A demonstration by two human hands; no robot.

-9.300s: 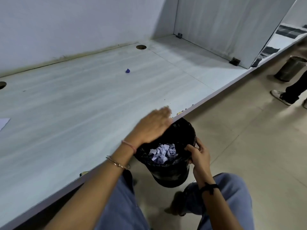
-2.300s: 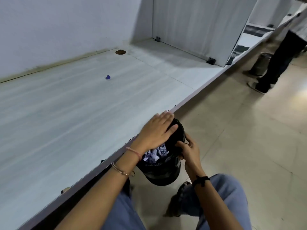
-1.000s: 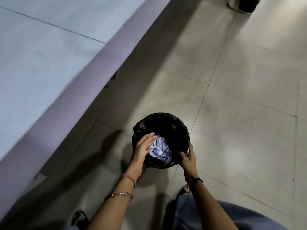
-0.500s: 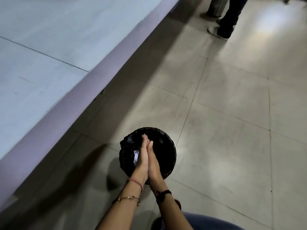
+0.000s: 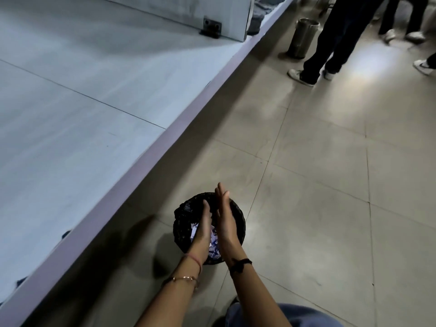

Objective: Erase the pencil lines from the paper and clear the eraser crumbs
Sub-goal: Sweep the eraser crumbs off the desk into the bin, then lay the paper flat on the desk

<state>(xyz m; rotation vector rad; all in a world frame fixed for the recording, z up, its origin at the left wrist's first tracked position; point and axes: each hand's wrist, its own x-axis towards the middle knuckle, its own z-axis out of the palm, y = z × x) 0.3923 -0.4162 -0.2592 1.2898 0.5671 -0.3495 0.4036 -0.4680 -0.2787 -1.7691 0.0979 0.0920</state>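
Observation:
A small black bin (image 5: 237,214) lined with a black bag stands on the floor beside the desk, with crumpled pale paper scraps (image 5: 213,246) inside. Both my hands hover over its mouth, palms facing each other and fingers straight. My left hand (image 5: 203,228) is a little lower and slightly apart from my right hand (image 5: 225,219). Neither hand holds anything. The sheet of paper and the eraser are out of view.
The long grey desk (image 5: 77,109) runs along the left, its edge just left of the bin. A white divider panel (image 5: 184,10) stands on it at the back. People's legs (image 5: 330,43) and a metal bin (image 5: 302,36) occupy the tiled floor far right.
My palms, pressed together over the bin half a second ago, have come slightly apart. The view has tilted up, showing more desk and the people standing farther off.

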